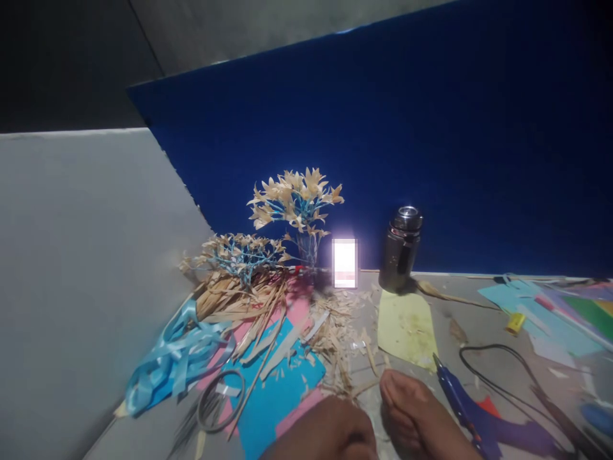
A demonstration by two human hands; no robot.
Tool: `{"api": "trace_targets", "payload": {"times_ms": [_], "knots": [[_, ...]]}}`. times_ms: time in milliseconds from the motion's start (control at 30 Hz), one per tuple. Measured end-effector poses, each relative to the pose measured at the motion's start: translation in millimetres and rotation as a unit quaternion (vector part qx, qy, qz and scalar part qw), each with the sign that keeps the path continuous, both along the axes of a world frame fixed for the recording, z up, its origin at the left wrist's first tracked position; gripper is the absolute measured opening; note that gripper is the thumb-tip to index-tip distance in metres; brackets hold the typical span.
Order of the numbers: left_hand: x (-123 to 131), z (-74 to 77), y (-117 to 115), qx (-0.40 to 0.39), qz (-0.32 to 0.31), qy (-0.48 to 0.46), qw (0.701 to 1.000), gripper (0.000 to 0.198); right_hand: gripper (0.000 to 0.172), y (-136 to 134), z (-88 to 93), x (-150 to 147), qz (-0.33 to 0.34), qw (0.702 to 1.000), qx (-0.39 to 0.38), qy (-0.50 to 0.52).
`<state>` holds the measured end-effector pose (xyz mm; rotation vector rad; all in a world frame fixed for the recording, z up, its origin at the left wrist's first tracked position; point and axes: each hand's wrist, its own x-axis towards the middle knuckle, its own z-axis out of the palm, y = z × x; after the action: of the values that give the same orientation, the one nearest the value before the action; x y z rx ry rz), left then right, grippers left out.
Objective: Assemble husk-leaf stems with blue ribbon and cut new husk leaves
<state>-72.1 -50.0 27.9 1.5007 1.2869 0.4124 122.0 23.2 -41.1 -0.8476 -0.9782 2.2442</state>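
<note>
At the bottom middle, my left hand [330, 429] is curled into a fist, its back toward me, over pink and blue paper. Just to its right, my right hand [419, 415] has its fingers pressed together, with the thumb side up. Anything between the fingers of either hand is hidden. A purple hot glue gun [462, 402] lies close to the right of my right hand, its tip pointing away. Beyond my hands are dry husk scraps [342, 348] and a yellow paper sheet [407, 327].
Husk flowers in a glass [297, 201] stand near the blue board. A second flower bunch [239, 252] rests on husk strips [225, 297]. Light-blue ribbon [177, 351] and a tape ring [221, 401] lie left. A steel flask [401, 249] stands behind; a black cord [507, 377] curves right.
</note>
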Motion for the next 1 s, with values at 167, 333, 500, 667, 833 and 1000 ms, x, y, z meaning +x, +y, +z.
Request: {"api": "trace_targets", "payload": {"times_ms": [167, 333, 500, 667, 833, 1000], "knots": [[-47, 5.8, 10, 0.122, 0.155, 0.162, 0.967, 0.021, 0.065, 0, 8.2, 3, -0.063, 0.998, 0.002, 0.006], [-154, 17.1, 12, 0.183, 0.322, 0.364, 0.855, 0.029, 0.064, -1, 12.1, 7, -0.06, 0.998, 0.02, -0.025], [-243, 34.0, 15, 0.182, 0.403, 0.461, 0.769, 0.016, 0.066, -5, 0.1, 4, 0.003, 0.998, 0.006, -0.06], [-270, 31.0, 43, 0.202, 0.383, 0.519, 0.737, 0.014, 0.065, -4, 0.1, 5, 0.019, 0.998, 0.004, -0.063], [-286, 29.1, 58, 0.197, 0.372, 0.566, 0.709, 0.012, 0.062, 1, 0.3, 9, 0.006, 0.998, 0.015, -0.053], [-298, 32.6, 50, 0.195, 0.355, 0.557, 0.725, 0.012, 0.064, 0, -1.5, 8, 0.012, 0.998, 0.016, -0.061]]}}
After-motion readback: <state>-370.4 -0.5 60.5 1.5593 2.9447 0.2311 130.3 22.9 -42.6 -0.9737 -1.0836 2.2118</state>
